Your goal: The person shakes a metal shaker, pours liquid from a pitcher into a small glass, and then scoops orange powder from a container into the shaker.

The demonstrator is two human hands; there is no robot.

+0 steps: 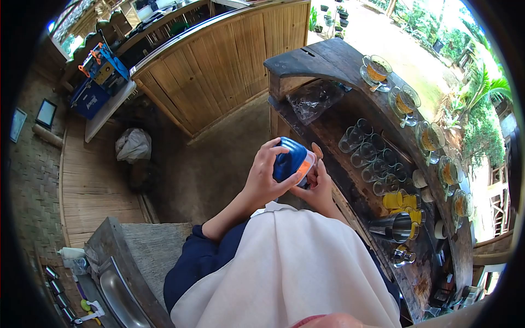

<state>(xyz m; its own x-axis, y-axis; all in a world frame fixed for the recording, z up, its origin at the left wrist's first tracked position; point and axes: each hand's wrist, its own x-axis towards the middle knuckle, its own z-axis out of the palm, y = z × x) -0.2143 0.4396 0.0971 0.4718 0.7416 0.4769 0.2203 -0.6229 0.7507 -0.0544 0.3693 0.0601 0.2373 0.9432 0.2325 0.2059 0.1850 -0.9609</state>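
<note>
Both of my hands hold a blue container with a white and orange band in front of my body. My left hand [265,174] wraps round the left side of the blue container [290,160], its fingers over the top and its thumb along the lower edge. At the container's right end is my right hand [318,188], with its fingers bent against the band. A small brown round piece [317,150] shows beside my right fingertips; whether they touch it is unclear. What is inside the container is hidden.
Along the curved wooden counter [322,52] on the right stand several glass cups on saucers [377,68]. The shelf below holds clear glasses [369,150], yellow cups [402,201] and a metal shaker [396,227]. A sink [123,292] is at the lower left.
</note>
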